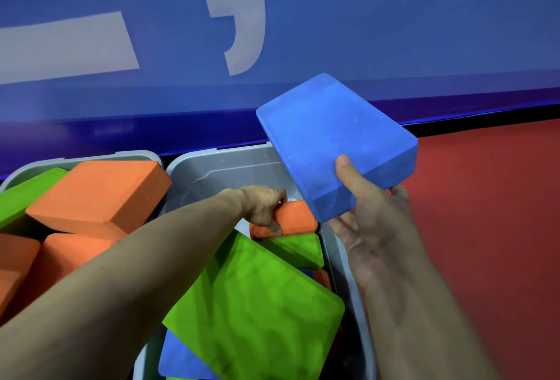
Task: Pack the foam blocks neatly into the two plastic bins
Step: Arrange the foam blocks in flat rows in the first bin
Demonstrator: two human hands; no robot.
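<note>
Two grey plastic bins stand side by side against a blue wall. The left bin (138, 156) is piled with orange blocks (100, 197) and a green block (21, 194). The right bin (224, 167) holds a large green block (257, 313) lying tilted, a second green block (300, 249), a blue block (181, 358) underneath and an orange block (297, 217) at the far end. My left hand (262, 206) reaches into the right bin and grips that orange block. My right hand (369, 219) holds a blue block (333, 143) up above the right bin's far right corner, thumb on top.
A blue wall with large pale lettering (69, 43) rises right behind the bins. Red floor (491, 213) spreads to the right of the right bin.
</note>
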